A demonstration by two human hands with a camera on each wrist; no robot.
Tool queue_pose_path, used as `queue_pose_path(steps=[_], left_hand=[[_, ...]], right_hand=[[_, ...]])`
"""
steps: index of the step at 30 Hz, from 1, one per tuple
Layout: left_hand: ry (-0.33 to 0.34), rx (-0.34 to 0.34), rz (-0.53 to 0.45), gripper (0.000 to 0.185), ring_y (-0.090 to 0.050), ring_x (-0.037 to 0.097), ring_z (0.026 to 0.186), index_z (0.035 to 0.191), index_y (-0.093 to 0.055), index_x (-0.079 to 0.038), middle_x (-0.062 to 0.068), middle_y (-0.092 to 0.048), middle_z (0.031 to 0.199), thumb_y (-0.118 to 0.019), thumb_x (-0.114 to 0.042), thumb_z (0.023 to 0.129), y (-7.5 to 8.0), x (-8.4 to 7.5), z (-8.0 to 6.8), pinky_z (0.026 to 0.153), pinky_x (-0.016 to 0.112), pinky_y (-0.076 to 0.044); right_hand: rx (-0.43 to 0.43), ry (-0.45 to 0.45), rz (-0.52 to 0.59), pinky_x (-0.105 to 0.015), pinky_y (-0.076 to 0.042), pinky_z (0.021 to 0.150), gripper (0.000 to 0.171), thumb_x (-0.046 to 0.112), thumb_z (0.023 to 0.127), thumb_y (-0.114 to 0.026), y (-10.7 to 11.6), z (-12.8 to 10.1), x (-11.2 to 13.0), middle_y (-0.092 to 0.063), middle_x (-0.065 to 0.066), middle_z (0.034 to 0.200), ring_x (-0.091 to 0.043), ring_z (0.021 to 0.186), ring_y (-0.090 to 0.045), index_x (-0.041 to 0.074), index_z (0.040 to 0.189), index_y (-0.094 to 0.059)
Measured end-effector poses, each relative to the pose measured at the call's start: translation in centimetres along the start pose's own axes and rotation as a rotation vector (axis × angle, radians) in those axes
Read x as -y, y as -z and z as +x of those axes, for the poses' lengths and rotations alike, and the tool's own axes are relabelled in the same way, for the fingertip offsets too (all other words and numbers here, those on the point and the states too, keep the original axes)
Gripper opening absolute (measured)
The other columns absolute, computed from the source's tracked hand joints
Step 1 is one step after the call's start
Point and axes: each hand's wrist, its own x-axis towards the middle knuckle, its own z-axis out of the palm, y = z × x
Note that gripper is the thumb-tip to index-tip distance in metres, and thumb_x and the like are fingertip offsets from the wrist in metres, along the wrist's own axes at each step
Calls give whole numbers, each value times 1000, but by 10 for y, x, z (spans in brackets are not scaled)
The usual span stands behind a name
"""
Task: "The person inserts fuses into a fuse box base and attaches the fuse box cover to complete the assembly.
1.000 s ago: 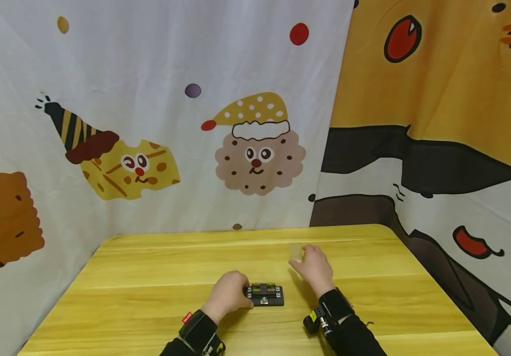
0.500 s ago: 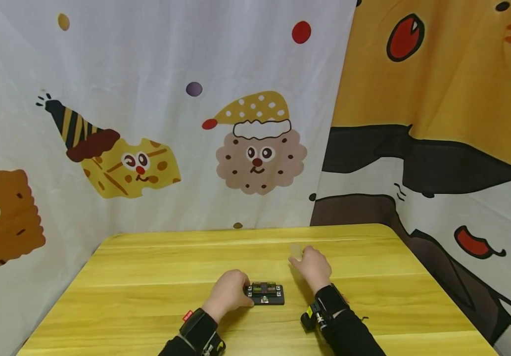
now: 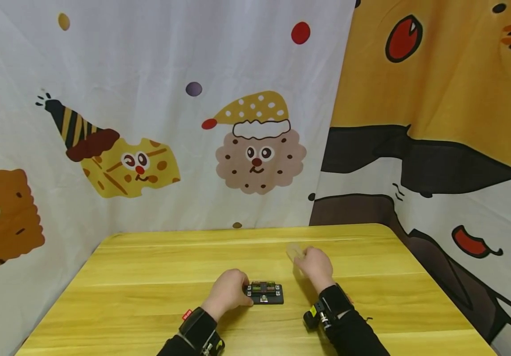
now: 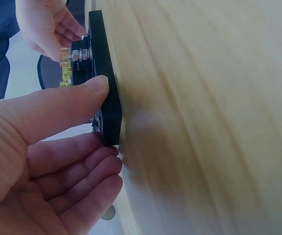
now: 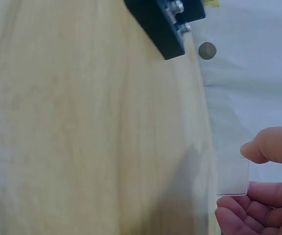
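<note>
Head view: left hand [image 3: 227, 291] rests on the yellow table [image 3: 148, 277], thumb and fingers pinching the edge of a small black terminal block [image 3: 264, 293], apparently to steady it. Right hand [image 3: 315, 267], lifted just beyond the block, pinches a thin clear plastic cover [image 5: 232, 176] between thumb and fingertips, held clear of the block.

Left hand [image 3: 227, 292] rests low, thumb and fingers curled in a grip; right hand [image 3: 314, 264], ahead and apart, pinches with thumb and fingers.
</note>
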Motion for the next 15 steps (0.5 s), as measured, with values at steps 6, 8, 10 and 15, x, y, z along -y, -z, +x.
queue_pose_path(steps=[6, 8, 10, 15], left_hand=[[4, 8, -12, 33, -58, 14, 71, 83, -75, -6, -1, -67, 81, -94, -21, 61, 0, 1, 0, 70, 35, -50], [4, 9, -16, 33, -58, 15, 71, 84, -75, -6, -1, -67, 81, -94, -21, 61, 1, 1, 1, 70, 35, -50], [4, 11, -21, 33, -59, 15, 71, 83, -75, -6, -1, -67, 81, -94, -21, 61, 1, 1, 1, 70, 35, -50], [10, 15, -29, 34, -59, 16, 72, 85, -75, -5, 0, -67, 81, -94, -21, 61, 0, 1, 1, 70, 36, -50]], right_hand=[[-8, 55, 41, -46, -51, 73, 39, 22, 85, -65, 3, -5, 1, -70, -15, 99, -30, 83, -64, -3, 114, -68], [-8, 76, 53, -47, -51, 76, 39, 21, 86, -65, 4, -7, 2, -70, -16, 101, -31, 84, -65, -4, 115, -68], [-13, 100, 62, -47, -50, 76, 38, 20, 85, -66, 4, -8, 3, -69, -15, 99, -30, 83, -64, -4, 115, -68], [-20, 199, 75, -45, -50, 74, 32, 17, 85, -70, 3, -11, 8, -68, -10, 90, -25, 79, -62, -2, 110, -71]])
